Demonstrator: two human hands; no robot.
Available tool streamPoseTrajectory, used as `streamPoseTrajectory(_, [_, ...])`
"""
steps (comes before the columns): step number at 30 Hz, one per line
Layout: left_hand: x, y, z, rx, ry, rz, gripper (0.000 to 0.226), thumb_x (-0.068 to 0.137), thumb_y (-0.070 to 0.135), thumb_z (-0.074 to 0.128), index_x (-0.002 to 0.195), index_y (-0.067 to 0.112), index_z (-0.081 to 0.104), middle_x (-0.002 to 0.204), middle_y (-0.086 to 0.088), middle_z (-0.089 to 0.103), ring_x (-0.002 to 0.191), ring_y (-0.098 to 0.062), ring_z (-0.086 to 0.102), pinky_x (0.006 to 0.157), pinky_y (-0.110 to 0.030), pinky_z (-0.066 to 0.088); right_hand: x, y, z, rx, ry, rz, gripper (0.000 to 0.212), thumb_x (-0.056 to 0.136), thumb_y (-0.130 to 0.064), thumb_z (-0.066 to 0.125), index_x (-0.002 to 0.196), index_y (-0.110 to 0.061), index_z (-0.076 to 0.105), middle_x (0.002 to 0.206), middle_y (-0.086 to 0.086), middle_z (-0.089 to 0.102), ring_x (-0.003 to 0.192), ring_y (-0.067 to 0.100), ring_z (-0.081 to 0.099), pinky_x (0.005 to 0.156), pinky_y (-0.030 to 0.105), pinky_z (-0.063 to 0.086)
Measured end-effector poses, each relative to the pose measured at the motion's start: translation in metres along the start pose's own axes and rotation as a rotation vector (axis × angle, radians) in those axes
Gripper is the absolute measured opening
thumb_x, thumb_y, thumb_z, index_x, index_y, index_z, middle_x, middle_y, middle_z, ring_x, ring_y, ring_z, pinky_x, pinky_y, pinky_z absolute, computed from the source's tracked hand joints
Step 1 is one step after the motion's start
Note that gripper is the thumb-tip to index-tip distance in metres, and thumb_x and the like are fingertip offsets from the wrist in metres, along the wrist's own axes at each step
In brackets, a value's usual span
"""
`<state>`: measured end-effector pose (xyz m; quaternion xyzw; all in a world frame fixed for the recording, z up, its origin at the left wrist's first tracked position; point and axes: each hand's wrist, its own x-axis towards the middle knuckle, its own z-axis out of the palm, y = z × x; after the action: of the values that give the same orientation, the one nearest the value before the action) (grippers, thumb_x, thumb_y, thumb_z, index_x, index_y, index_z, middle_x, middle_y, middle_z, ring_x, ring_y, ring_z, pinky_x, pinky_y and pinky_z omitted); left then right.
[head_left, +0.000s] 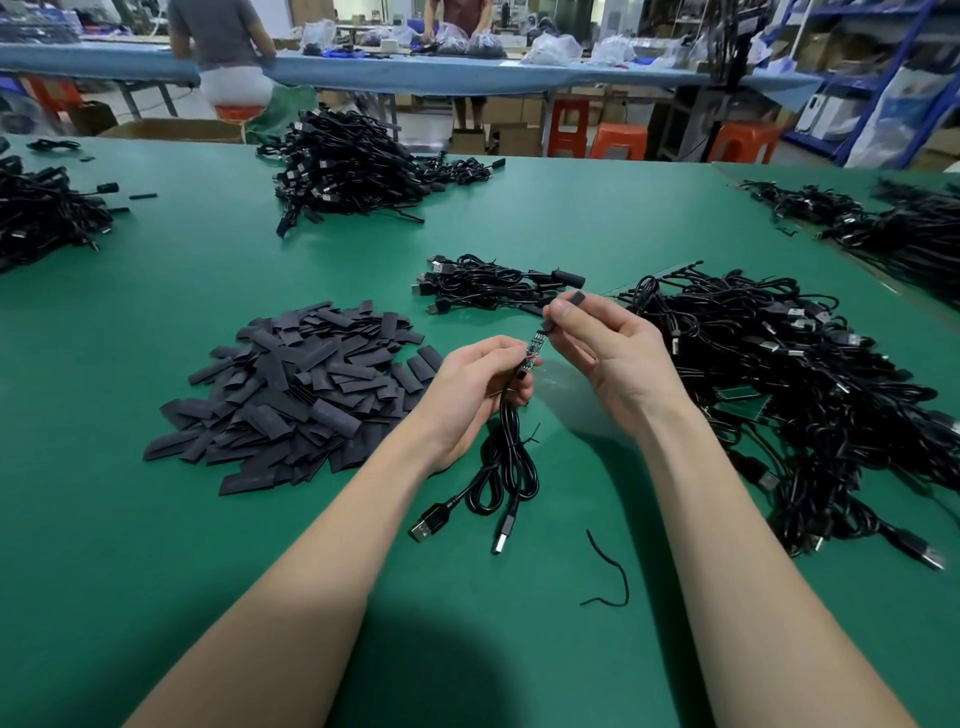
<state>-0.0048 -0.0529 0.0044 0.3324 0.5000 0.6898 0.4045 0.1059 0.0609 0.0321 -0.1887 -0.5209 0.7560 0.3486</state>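
Green counter (156, 571), wide and matte. At far left, a tangled cable heap (47, 218); next, a flat pile of black sleeves (296, 395). Left grip (478, 384) clamped around a black cable (503, 457) just below its small circuit board (532, 353), loops and USB plugs lying on the counter beneath. Right grip (608, 358) pinching one sleeve (563, 312) at the board's upper end. Further right, a large cable mound (779, 374). Behind, blue tables (571, 78), orange stools (618, 141), shelving (893, 62).
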Motion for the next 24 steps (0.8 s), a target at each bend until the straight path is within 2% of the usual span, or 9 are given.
streamPoseTrajectory(10, [-0.004, 0.003, -0.001, -0.006, -0.065, -0.019, 0.020, 0.102, 0.009, 0.045, 0.086, 0.008, 0.057, 0.071, -0.004, 0.052, 0.066, -0.016, 0.049, 0.066, -0.022, 0.043, -0.003, -0.001, -0.003, -0.034, -0.043, 0.005, 0.011, 0.083, -0.002, 0.077, 0.087, -0.012, 0.076, 0.081, 0.003, 0.075, 0.077, 0.011, 0.070, 0.076, 0.019, 0.056])
streamPoseTrajectory(13, [-0.005, 0.005, -0.001, -0.028, -0.096, -0.027, 0.018, 0.102, 0.008, 0.045, 0.086, 0.007, 0.055, 0.073, -0.006, 0.049, 0.066, -0.017, 0.047, 0.066, -0.024, 0.041, -0.006, -0.003, -0.003, 0.000, -0.064, 0.019, 0.012, 0.073, -0.009, 0.081, 0.084, -0.015, 0.078, 0.083, 0.004, 0.075, 0.077, 0.012, 0.070, 0.076, 0.020, 0.056])
streamPoseTrajectory(15, [-0.006, 0.005, -0.001, -0.024, -0.120, -0.027, 0.016, 0.102, 0.008, 0.045, 0.088, 0.006, 0.053, 0.073, -0.006, 0.048, 0.065, -0.017, 0.046, 0.065, -0.024, 0.040, -0.007, -0.004, -0.005, -0.002, -0.102, 0.047, 0.013, 0.068, -0.014, 0.082, 0.081, -0.017, 0.079, 0.085, 0.003, 0.075, 0.078, 0.011, 0.070, 0.076, 0.019, 0.056])
streamPoseTrajectory(18, [-0.006, 0.004, -0.002, -0.009, -0.161, -0.025, 0.013, 0.101, 0.007, 0.044, 0.091, 0.004, 0.051, 0.072, -0.006, 0.046, 0.064, -0.017, 0.045, 0.062, -0.023, 0.040, -0.008, -0.008, -0.011, -0.001, -0.144, 0.117, 0.012, 0.071, -0.013, 0.079, 0.082, -0.016, 0.079, 0.087, 0.003, 0.076, 0.077, 0.009, 0.071, 0.075, 0.018, 0.056])
streamPoseTrajectory(24, [-0.006, 0.003, -0.004, 0.010, -0.254, -0.044, 0.010, 0.091, 0.015, 0.051, 0.084, 0.008, 0.054, 0.070, -0.003, 0.046, 0.065, -0.016, 0.046, 0.064, -0.024, 0.039, -0.010, -0.012, -0.018, -0.024, -0.198, 0.209, 0.010, 0.070, -0.012, 0.077, 0.078, -0.017, 0.081, 0.087, 0.003, 0.077, 0.076, 0.008, 0.073, 0.069, 0.016, 0.056])
